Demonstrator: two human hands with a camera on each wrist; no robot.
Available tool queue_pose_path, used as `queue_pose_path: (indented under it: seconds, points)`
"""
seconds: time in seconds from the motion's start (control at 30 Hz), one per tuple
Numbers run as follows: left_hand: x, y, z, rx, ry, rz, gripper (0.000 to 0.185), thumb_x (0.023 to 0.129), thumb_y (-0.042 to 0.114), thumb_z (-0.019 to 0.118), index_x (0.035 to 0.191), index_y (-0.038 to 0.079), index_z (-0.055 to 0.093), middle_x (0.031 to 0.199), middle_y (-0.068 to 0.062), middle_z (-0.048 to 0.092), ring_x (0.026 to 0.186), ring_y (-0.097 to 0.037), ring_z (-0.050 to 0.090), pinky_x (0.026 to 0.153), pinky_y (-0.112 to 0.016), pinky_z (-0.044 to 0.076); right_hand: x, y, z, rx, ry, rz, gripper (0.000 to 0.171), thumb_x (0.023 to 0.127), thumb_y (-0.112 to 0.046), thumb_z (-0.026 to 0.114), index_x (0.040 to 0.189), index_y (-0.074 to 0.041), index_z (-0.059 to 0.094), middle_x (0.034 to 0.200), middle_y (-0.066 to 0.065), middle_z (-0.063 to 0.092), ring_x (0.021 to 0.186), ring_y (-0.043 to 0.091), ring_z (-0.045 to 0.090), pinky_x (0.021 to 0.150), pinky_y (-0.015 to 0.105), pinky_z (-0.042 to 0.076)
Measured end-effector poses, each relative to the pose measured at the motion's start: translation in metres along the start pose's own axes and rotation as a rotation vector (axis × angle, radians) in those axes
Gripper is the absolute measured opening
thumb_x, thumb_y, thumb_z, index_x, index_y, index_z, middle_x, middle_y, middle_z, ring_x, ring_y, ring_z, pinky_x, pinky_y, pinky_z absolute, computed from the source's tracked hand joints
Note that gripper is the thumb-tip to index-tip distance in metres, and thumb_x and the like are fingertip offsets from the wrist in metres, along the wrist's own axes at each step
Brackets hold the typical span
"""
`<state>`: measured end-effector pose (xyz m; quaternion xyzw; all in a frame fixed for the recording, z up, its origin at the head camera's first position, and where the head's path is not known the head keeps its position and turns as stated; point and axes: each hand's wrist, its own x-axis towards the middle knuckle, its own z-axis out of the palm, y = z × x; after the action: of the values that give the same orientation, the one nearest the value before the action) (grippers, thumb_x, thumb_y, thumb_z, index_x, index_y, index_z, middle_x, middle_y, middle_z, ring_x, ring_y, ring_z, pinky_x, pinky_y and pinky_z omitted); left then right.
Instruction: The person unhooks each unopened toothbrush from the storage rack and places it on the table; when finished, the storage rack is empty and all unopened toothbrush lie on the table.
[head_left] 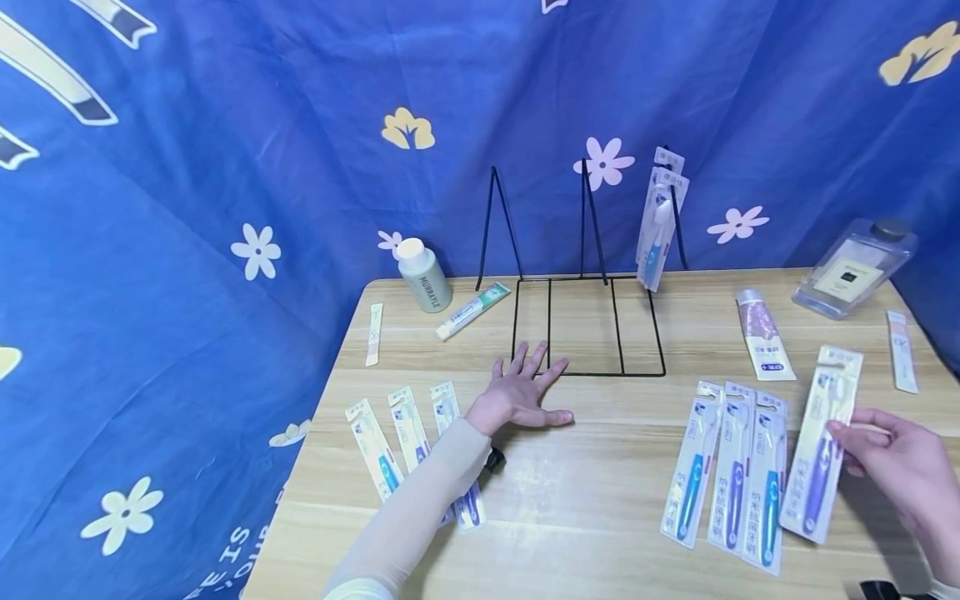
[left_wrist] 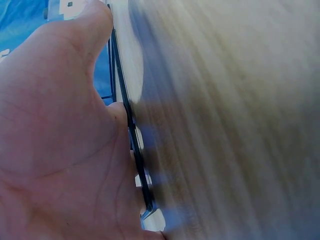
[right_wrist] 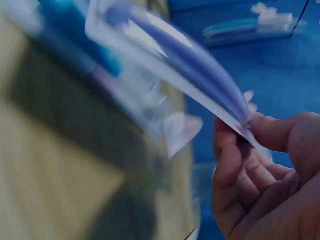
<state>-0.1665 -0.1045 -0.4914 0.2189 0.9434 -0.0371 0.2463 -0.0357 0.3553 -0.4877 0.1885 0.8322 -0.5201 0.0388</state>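
- Wooden table (head_left: 585, 500), light grain, backed by blue flowered cloth (head_left: 225, 167).
- Black wire rack (head_left: 585, 325), upright at the table's rear centre; 1 packaged toothbrush (head_left: 658, 225) hanging on its right prong.
- Clear square bottle (head_left: 855, 267), dark cap, far right rear.
- Row of 3 packaged toothbrushes (head_left: 731, 475), flat, right front; 3 more (head_left: 408, 442) left front, partly under the forearm.
- Purple toothbrush pack (head_left: 821, 446), lifted just right of the row of 3, pinched at its edge by right hand (head_left: 903, 467), thumb and fingers clamped on the card.
- Left hand (head_left: 521, 396), flat on the table, fingers spread, tips at the rack's base wire.
- White bottle (head_left: 423, 275), green toothpaste tube (head_left: 472, 310), pink tube (head_left: 765, 333).
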Motion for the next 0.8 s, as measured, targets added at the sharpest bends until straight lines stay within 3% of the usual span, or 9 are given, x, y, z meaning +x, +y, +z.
queue_pose_path:
  seconds: [0.1,0.13,0.37,0.5,0.63,0.8]
  points:
    - [0.0,0.0,0.0,-0.004,-0.003,-0.003,0.096,0.086,0.088,0.037,0.161,0.046,-0.005,0.171,0.001,-0.019,0.159,-0.033,-0.012,0.125,-0.067,0.007,0.0,0.018,-0.002,-0.163,-0.043,0.068,0.054,0.103,-0.029,0.058,0.133,0.016,0.049,0.072,-0.017,0.069,0.063,0.0,0.063,0.056,0.027,0.057]
    - [0.0,0.0,-0.001,-0.006,-0.004,-0.004,0.096,0.086,0.088,0.037,0.161,0.046,-0.005,0.171,0.002,-0.019,0.159,-0.033,-0.012,0.125,-0.067,0.007,0.001,0.022,-0.001,-0.198,-0.062,0.082,0.06,0.103,-0.03,0.057,0.137,0.018,0.045,0.074,-0.015,0.07,0.065,0.001,0.062,0.057,0.027,0.057]
    - [0.001,0.0,0.0,-0.004,-0.003,0.001,0.096,0.086,0.088,0.037,0.161,0.046,-0.006,0.171,0.002,-0.019,0.159,-0.033,-0.012,0.125,-0.067,0.007,0.005,0.035,0.008,-0.234,-0.138,0.193,0.059,0.102,-0.027,0.061,0.136,0.018,0.045,0.08,-0.004,0.07,0.066,0.007,0.063,0.057,0.029,0.058]
    - [0.001,0.0,0.0,-0.006,-0.002,0.002,0.096,0.086,0.089,0.037,0.161,0.046,-0.006,0.171,0.002,-0.019,0.159,-0.033,-0.012,0.125,-0.067,0.007,0.003,0.034,0.01,-0.302,-0.131,0.168,0.056,0.098,-0.032,0.066,0.126,0.015,0.054,0.077,-0.002,0.069,0.063,0.008,0.063,0.055,0.028,0.057]
    - [0.0,0.0,0.0,-0.009,-0.004,-0.001,0.096,0.086,0.089,0.036,0.16,0.046,-0.006,0.171,0.002,-0.019,0.159,-0.033,-0.013,0.124,-0.068,0.007,0.002,0.03,0.006,-0.453,-0.139,0.095,0.051,0.096,-0.045,0.067,0.104,0.006,0.067,0.07,-0.003,0.067,0.061,0.012,0.06,0.054,0.027,0.048]
    - [0.0,0.0,-0.001,-0.005,-0.006,0.002,0.096,0.085,0.089,0.036,0.16,0.047,-0.006,0.171,0.002,-0.018,0.159,-0.033,-0.012,0.124,-0.068,0.007,0.006,0.022,0.002,-0.582,-0.236,0.131,0.047,0.093,-0.053,0.068,0.085,-0.006,0.068,0.066,-0.004,0.067,0.064,0.015,0.06,0.059,0.028,0.036]
